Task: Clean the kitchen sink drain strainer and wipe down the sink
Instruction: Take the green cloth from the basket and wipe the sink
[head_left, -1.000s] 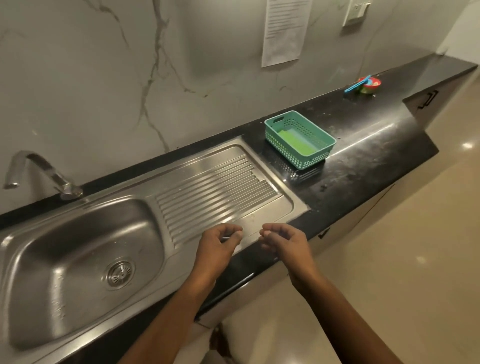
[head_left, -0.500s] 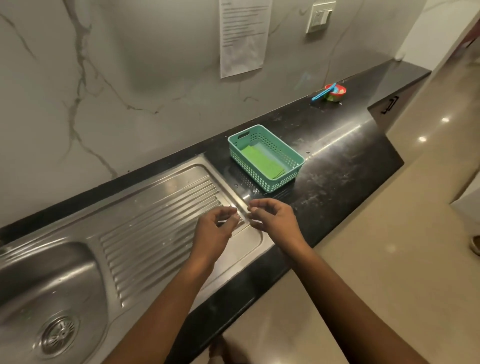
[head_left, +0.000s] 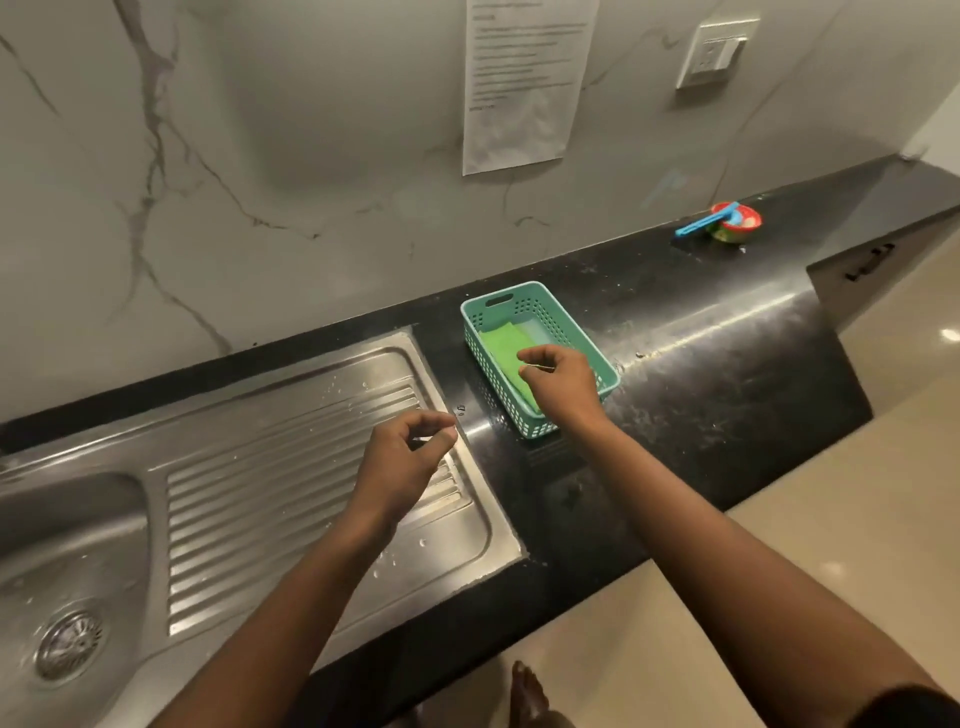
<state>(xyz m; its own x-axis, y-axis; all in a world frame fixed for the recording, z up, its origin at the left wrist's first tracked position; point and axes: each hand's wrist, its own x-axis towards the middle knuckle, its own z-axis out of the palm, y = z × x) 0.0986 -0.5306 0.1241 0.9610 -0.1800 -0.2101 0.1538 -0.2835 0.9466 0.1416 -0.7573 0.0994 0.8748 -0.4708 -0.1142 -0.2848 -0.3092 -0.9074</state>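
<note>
Right hand (head_left: 558, 382) hovers pinched over the basket (head_left: 597, 364), centre frame; left hand (head_left: 402, 462) curled empty; a snatch at the cloth (head_left: 501, 345) could tip it.

Your right hand (head_left: 558, 384) covers the near part of the green cloth (head_left: 501, 345) in the teal basket (head_left: 540, 423), so you cannot tell whether its fingers (head_left: 530, 356) touch it. The sink (head_left: 67, 525) runs off the left edge. The print on the paper sheet (head_left: 522, 83) is too small to read.
</note>
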